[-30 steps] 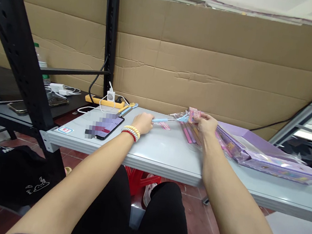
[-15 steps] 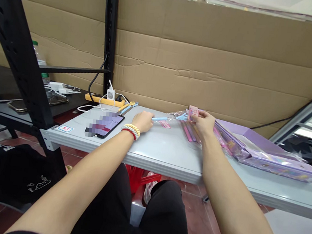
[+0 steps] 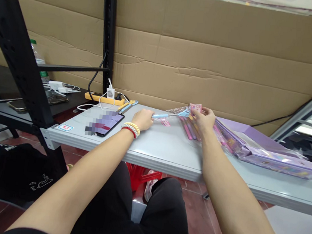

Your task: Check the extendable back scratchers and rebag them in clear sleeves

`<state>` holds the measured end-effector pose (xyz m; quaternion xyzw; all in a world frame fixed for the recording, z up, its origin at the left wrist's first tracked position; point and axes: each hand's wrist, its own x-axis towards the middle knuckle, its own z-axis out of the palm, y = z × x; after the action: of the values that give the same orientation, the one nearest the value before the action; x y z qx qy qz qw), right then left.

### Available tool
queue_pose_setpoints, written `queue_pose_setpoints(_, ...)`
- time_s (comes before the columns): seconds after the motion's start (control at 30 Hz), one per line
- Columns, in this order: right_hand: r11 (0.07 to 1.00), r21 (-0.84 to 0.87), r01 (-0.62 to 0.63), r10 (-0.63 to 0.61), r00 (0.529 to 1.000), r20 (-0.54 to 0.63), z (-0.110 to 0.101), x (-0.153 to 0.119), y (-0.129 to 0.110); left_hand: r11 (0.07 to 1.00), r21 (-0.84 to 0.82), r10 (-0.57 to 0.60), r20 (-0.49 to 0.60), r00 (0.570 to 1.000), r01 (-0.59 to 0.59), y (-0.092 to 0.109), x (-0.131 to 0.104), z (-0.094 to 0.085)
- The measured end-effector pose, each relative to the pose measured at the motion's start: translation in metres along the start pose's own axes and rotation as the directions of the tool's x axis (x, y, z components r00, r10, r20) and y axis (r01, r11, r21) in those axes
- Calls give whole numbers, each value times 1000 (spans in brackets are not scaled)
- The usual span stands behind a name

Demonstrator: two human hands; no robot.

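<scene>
My left hand (image 3: 143, 119) is closed around the end of a light blue back scratcher (image 3: 161, 115), whose claw head points to the right. Clear plastic wrap (image 3: 177, 110) lies about its head and shaft. My right hand (image 3: 205, 119) pinches a small pink printed card (image 3: 195, 107) just beyond the claw. Under and beside that hand are several pink and purple packaged sticks (image 3: 189, 130); their kind is unclear. A second pink card (image 3: 166, 122) lies flat below the blue shaft. Farther back, two more back scratchers (image 3: 129, 106), yellow and blue, rest near the power strip.
A phone (image 3: 108, 124) lies left of my left hand, by a yellow power strip (image 3: 105, 99) with white cables. An open purple box (image 3: 282, 166) occupies the table's right side. Cardboard (image 3: 208, 51) walls the back, and a black shelf post (image 3: 26, 46) stands at left.
The pink card in my right hand has tilted and shows more of its face. The plastic near the claw has shifted a little. My left hand stays nearly in place.
</scene>
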<state>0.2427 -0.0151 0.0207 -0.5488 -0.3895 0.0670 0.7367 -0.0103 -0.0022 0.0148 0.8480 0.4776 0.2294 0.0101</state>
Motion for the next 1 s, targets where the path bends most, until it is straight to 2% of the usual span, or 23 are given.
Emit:
queue_pose_setpoints(0.27,998,-56,-3,1,1000,-25,-2,-4,-3,1000,19,3,2,1000,-3,0,0,1)
queue_pose_setpoints(0.4,999,-43,22,-21,1000,18,-1,-3,-1,1000,16,0,-6,1000,0,-1,0,1)
queue_pose_setpoints(0.57,1000,-26,-10,11,1000,26,0,-2,1,1000,8,-5,-2,1000,5,-1,0,2)
queue_pose_setpoints(0.8,1000,-16,16,-13,992,127,0,-2,0,1000,7,2,-7,1000,-2,0,0,1)
queue_pose_setpoints(1.0,1000,4,-13,13,999,44,1,1,5,999,-45,-19,-53,998,17,-2,2,3)
